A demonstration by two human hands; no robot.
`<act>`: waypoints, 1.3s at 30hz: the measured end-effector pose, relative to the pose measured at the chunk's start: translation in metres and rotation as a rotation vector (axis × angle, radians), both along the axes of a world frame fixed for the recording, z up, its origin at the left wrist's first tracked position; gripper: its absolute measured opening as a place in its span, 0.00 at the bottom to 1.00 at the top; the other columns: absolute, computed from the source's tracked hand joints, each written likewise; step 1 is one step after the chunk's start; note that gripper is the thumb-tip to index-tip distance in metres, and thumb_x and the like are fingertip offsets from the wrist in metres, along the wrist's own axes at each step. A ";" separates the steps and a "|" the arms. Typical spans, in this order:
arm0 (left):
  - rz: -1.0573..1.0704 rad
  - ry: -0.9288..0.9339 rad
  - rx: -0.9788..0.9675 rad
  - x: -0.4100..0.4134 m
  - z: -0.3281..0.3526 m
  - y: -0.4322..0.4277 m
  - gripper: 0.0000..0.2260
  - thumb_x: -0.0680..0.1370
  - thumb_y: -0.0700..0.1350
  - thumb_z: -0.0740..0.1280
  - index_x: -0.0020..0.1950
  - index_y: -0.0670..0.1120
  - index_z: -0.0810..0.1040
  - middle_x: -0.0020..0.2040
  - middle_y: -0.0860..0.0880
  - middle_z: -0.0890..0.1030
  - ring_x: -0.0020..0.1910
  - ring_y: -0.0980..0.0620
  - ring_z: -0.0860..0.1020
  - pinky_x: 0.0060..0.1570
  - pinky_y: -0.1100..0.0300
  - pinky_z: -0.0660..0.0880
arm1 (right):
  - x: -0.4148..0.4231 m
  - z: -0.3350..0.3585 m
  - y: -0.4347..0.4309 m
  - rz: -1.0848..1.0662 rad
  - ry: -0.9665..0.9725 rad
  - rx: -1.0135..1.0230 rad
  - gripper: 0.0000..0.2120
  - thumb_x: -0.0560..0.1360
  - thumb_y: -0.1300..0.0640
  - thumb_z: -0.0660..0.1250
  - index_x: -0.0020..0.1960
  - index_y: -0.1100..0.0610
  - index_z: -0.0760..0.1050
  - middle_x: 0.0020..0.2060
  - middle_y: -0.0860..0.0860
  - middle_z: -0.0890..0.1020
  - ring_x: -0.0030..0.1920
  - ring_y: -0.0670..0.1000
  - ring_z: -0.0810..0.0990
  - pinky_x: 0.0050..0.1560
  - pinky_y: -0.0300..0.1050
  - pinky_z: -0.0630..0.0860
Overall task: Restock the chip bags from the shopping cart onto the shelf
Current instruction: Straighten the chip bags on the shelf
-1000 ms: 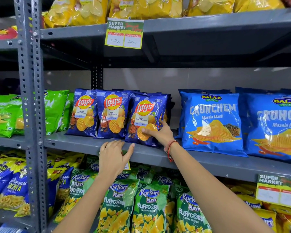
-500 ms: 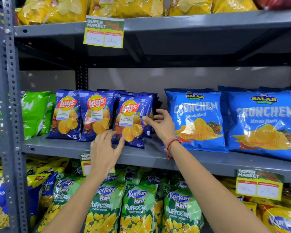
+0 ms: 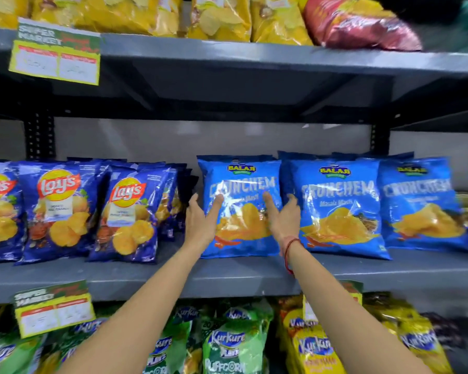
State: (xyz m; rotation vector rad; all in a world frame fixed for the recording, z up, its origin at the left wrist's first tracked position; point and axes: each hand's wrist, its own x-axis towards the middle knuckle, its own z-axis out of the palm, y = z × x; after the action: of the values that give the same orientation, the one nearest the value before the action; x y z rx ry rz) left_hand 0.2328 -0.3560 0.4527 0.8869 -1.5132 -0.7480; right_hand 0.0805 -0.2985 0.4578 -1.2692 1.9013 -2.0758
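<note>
A light blue Balaji Crunchem bag stands upright on the grey middle shelf. My left hand is spread over the bag's left half, and its fingers are apart. My right hand, with a red thread on the wrist, is spread over its right half. Neither hand grips anything. Dark blue Lay's bags stand in a row to the left. Two more Crunchem bags stand to the right. The shopping cart is out of view.
Yellow chip bags and a red bag fill the upper shelf. Green Kurkure Puffcorn bags and yellow Kurkure bags sit below. Price tags hang on the shelf edges. A gap separates the Lay's row from the Crunchem bag.
Both hands left the Lay's bags and moved right to the first Crunchem bag. The view shifted right and closer to the shelf.
</note>
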 end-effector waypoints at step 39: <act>-0.143 0.029 0.020 -0.210 0.008 0.059 0.30 0.76 0.61 0.59 0.73 0.49 0.56 0.73 0.46 0.65 0.69 0.44 0.66 0.64 0.49 0.64 | -0.176 0.001 0.059 -0.167 -0.136 -0.110 0.30 0.79 0.42 0.56 0.73 0.60 0.61 0.71 0.60 0.69 0.72 0.61 0.65 0.69 0.56 0.62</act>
State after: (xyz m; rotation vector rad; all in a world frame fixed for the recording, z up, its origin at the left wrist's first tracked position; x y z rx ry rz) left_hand 0.0233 -0.2966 0.4605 0.7848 -1.5576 -0.8777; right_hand -0.0951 -0.2393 0.4591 -0.9879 1.9179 -2.3112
